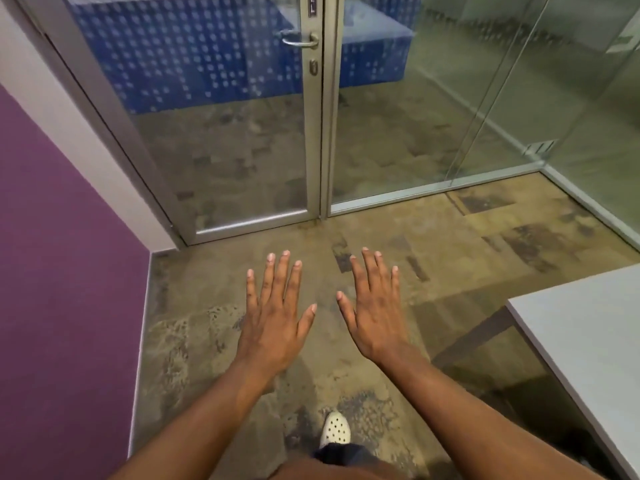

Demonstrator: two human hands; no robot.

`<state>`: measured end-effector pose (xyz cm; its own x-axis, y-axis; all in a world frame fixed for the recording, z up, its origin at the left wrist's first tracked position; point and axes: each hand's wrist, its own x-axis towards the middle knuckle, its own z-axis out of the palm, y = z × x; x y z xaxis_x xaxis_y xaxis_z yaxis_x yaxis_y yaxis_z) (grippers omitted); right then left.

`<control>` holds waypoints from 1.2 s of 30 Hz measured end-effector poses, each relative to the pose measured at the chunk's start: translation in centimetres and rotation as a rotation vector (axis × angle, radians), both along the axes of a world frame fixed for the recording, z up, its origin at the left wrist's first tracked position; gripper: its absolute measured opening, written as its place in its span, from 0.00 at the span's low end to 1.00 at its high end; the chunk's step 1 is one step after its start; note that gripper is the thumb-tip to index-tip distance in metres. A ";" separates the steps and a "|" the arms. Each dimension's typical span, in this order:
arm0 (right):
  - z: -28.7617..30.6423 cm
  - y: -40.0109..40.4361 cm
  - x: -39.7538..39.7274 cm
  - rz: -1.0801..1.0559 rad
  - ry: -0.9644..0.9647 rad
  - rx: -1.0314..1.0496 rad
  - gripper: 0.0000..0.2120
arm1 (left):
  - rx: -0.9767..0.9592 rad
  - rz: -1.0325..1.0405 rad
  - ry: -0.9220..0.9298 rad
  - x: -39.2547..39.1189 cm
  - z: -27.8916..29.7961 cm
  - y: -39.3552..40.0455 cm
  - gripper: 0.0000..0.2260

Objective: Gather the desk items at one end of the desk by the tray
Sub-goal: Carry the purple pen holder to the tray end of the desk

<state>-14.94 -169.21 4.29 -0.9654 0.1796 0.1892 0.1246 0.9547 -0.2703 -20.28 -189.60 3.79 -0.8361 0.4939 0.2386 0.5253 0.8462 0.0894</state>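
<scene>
Grey desk (588,327) is glimpsed bare at right; tray and items are unseen. Left hand (273,317) and right hand (375,313) are held flat, splayed, empty over carpet (450,244); gathering seems unstarted, so turning deskward is needed

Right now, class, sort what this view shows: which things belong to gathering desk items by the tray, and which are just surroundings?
Belongs to the job:
- left hand, open, holding nothing
- right hand, open, holding nothing
- desk, only its corner shows; no items or tray in view

Just surroundings:
- glass door
- door handle
- purple wall
- white shoe
</scene>
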 end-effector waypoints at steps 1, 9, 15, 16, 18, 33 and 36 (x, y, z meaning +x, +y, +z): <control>0.1 0.8 -1.6 0.002 0.001 -0.010 0.32 | 0.006 0.003 -0.009 -1.4 0.2 1.1 0.36; 1.0 8.3 -11.5 -0.095 0.049 0.009 0.32 | 0.063 -0.070 -0.022 -13.0 -0.4 8.7 0.36; -0.3 14.5 -19.6 -0.213 0.034 0.019 0.32 | 0.105 -0.227 -0.010 -23.9 -1.7 16.8 0.36; -0.4 15.5 -21.1 -0.232 0.028 0.022 0.32 | 0.117 -0.252 -0.012 -25.9 -1.8 18.1 0.36; -0.5 17.5 -24.3 -0.275 0.014 0.041 0.31 | 0.125 -0.306 -0.020 -30.1 -1.7 20.6 0.37; 0.6 34.8 -35.2 -0.760 0.081 0.065 0.32 | 0.038 -0.796 -0.016 -47.9 -0.6 44.7 0.35; -0.8 39.9 -35.2 -0.862 0.089 0.045 0.33 | 0.012 -0.871 -0.021 -48.8 -1.0 51.5 0.35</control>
<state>-50.16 -129.27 3.45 -0.4773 0.8322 0.2820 0.7898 0.5470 -0.2774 -69.03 -138.08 2.82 -0.1658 0.9574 0.2365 0.9834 0.1426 0.1125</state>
